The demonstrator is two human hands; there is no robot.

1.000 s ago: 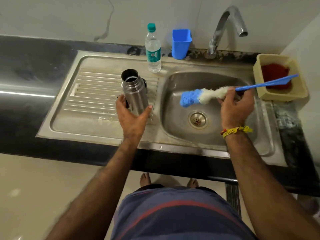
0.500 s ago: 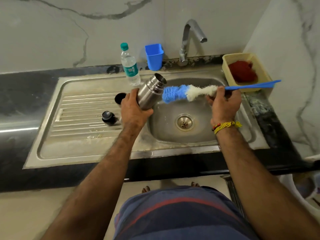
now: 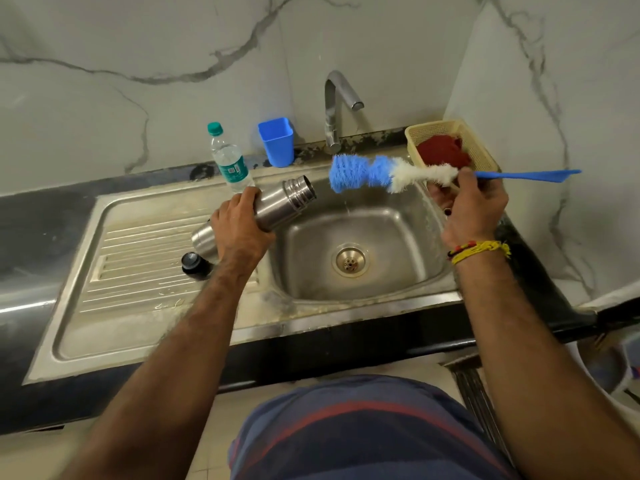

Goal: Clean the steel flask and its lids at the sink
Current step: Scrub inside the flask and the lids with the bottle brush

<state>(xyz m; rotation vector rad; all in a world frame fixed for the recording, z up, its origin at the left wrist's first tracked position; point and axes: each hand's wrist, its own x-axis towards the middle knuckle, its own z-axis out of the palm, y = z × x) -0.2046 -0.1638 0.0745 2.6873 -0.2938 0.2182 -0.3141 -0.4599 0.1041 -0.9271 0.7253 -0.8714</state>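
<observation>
Your left hand [image 3: 242, 223] wraps the middle of the steel flask [image 3: 263, 213], fingers curled over its top side so that the grip closes fully round the body. The flask lies tilted nearly on its side, its long axis running from lower left to upper right: the closed base projects past the heel of your hand over the ribbed drainboard [image 3: 138, 258], and the open, threaded mouth points up and to the right, over the left edge of the sink basin [image 3: 398, 237]. Your right hand [image 3: 474, 206] closes round the bottle brush [image 3: 391, 173] where the white bristles meet the blue handle; the handle extends to the right beyond the hand, and the blue bristle head points left toward the flask mouth. Brush tip and mouth are near each other but apart, the tip sitting slightly higher than the mouth. A thin stream of water falls into the basin just below the brush head. A small dark lid [image 3: 192, 264] rests on the drainboard just beside the flask's base and your left wrist. Along the rear of the dark surface [image 3: 45, 216] stand a clear plastic water bottle [image 3: 230, 161] with a green cap, a blue plastic cup [image 3: 277, 142] and the tap [image 3: 337, 105]; a yellow basket [image 3: 481, 150] holding a red cloth [image 3: 441, 152] sits at the right, behind the brush.
</observation>
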